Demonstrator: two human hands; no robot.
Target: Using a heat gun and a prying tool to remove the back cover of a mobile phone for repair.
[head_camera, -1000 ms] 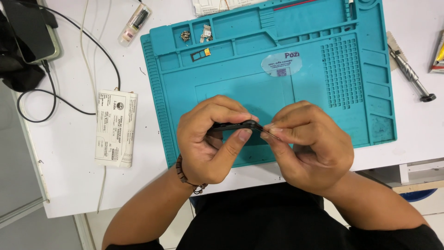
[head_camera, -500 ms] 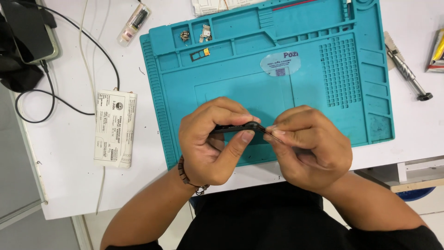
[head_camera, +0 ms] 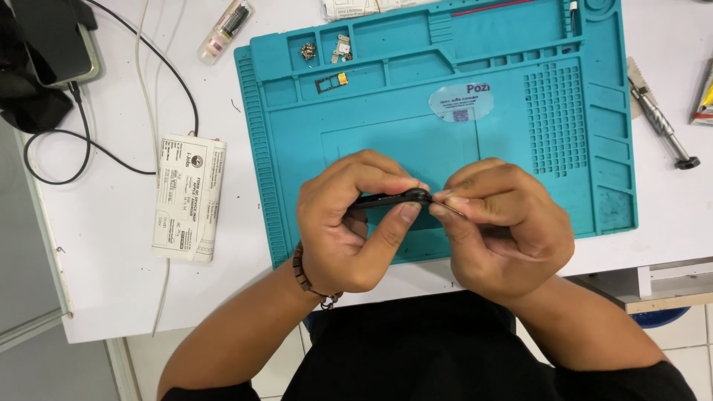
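My left hand (head_camera: 355, 219) grips a thin black device (head_camera: 386, 199) edge-on, thumb below and fingers curled over the top. My right hand (head_camera: 503, 223) pinches a small thin tool (head_camera: 445, 202) against the device's right end; most of the tool is hidden in the fingers. Both hands hover over the near part of a teal work mat (head_camera: 520, 156) on a white table (head_camera: 111, 245). Most of the device is covered by my fingers.
Small metal parts (head_camera: 308, 50) and a card tray (head_camera: 332, 82) lie in the mat's upper-left compartments. A white folded packet (head_camera: 189, 197) lies left of the mat beside a black cable (head_camera: 111, 156). A small vial (head_camera: 225, 30) lies top left, a screwdriver (head_camera: 661, 122) at right.
Both hands stay together on the black device with only a slight shift; the view has drifted a little.
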